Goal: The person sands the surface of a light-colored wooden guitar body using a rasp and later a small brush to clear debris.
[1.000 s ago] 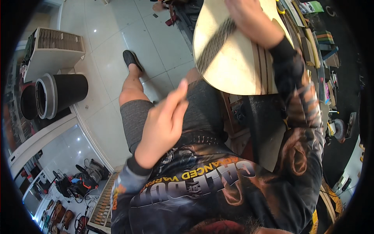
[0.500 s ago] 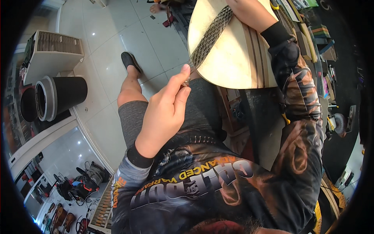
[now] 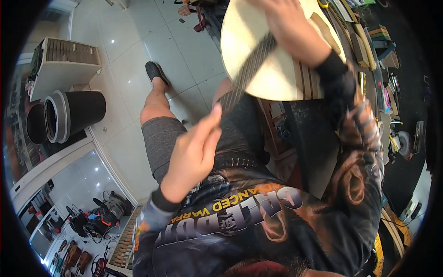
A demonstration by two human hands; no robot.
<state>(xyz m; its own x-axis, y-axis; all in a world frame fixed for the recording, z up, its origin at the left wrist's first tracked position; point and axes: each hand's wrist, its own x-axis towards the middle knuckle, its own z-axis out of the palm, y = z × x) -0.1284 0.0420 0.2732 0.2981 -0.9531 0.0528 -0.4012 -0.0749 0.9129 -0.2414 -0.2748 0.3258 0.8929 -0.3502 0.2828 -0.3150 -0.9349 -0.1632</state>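
Note:
A dark saw rasp (image 3: 254,64) with a lattice of blades lies slanted across a pale wooden guitar body (image 3: 274,85), its near end reaching past the rounded edge. Dark brown stripes run along the wood. At the rasp's near end, my left hand (image 3: 194,150) is closed in a pinch over my lap. My right hand (image 3: 295,34) is on the far end of the rasp, above the wood; motion smears its fingers and they partly hide that end. The rasp itself is also blurred.
The dark workbench (image 3: 316,129) carries the guitar body, with wood strips and tools (image 3: 362,46) along its right side. A black bin (image 3: 85,111) and a box of brown slats (image 3: 69,51) stand left on the tiled floor (image 3: 120,76). Cordless tools (image 3: 99,219) lie lower left.
The rasp has slid toward me over the guitar body's edge. Both hands have moved with it, the left drawing down toward my lap, and more of the right hand now shows.

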